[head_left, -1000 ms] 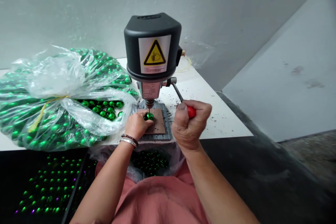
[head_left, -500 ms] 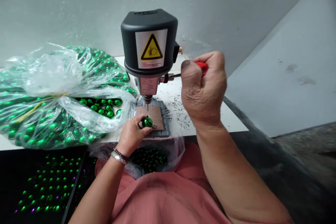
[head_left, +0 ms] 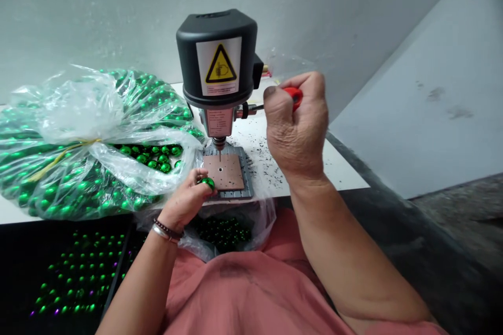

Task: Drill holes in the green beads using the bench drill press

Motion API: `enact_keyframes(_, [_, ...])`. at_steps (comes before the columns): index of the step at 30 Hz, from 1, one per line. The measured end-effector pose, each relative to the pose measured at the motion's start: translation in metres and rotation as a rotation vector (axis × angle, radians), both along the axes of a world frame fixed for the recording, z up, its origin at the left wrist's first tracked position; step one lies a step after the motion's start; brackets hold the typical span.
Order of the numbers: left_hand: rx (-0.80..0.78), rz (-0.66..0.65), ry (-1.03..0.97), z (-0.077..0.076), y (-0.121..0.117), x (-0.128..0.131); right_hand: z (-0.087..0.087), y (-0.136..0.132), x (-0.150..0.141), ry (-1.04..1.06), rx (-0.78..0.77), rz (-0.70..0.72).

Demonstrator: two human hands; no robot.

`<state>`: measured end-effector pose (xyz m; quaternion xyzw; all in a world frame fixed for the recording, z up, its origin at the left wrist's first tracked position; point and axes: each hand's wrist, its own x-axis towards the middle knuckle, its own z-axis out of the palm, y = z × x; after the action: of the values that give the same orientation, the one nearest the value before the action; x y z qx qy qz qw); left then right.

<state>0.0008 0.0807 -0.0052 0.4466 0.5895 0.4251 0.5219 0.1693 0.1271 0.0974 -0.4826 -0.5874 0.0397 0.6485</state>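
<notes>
A shiny green ball [head_left: 207,183] is pinched in my left hand [head_left: 187,194], over the near left corner of a brown board [head_left: 231,180]. The board has a small hole in it and lies on the grey base of a small drill press [head_left: 217,57]. Straight above the board points the thin drill bit [head_left: 220,157], apart from the ball. My right hand [head_left: 297,128] is wrapped around the red knob [head_left: 294,97] of the press lever, at the right of the black housing.
A clear plastic bag [head_left: 84,115] full of green balls fills the table's left side. Another open bag [head_left: 223,233] with green balls hangs below the front edge. Dark shavings [head_left: 259,154] litter the white table. Rows of green balls [head_left: 74,277] show at lower left.
My left hand has drawn the ball left and slightly down from beneath the bit, baring the board's hole. My right hand still grips the lever knob. The view has shifted slightly.
</notes>
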Motion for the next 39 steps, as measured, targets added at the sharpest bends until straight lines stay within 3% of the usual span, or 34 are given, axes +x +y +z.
enact_keyframes(2, [-0.015, -0.026, -0.081, -0.002, 0.006, 0.000, -0.001, -0.001, 0.001, -0.007, -0.020, -0.004])
enact_keyframes(7, [0.014, -0.094, 0.044, -0.008, 0.010, -0.004, -0.004, -0.001, 0.003, 0.003, -0.050, 0.035])
enact_keyframes(11, [-0.053, -0.085, -0.304, -0.006, 0.009, -0.002, -0.006, -0.002, 0.004, 0.005, -0.049, 0.047])
enact_keyframes(14, [-0.082, -0.035, -0.421, -0.007, 0.010, 0.000, -0.006, -0.002, 0.004, 0.012, -0.024, 0.057])
enact_keyframes(16, [-0.056, -0.037, -0.347, -0.010, 0.013, -0.001, -0.006, -0.002, 0.004, 0.022, -0.008, 0.061])
enact_keyframes(20, [0.049, -0.092, 0.088, -0.018, 0.022, -0.002, -0.007, 0.001, 0.004, 0.040, 0.047, 0.062])
enact_keyframes(22, [0.079, -0.101, 0.212, -0.020, 0.027, -0.002, -0.008, 0.002, 0.004, 0.049, 0.067, 0.075])
enact_keyframes(28, [0.089, -0.133, 0.275, -0.018, 0.043, 0.001, -0.003, 0.002, 0.006, 0.039, 0.026, 0.106])
enact_keyframes(36, [0.046, -0.135, 0.396, -0.021, 0.052, 0.003, 0.028, 0.025, 0.013, -0.076, -0.046, 0.060])
enact_keyframes(39, [0.071, -0.086, 0.540, -0.019, 0.053, 0.005, 0.034, 0.033, 0.014, -0.073, -0.073, 0.074])
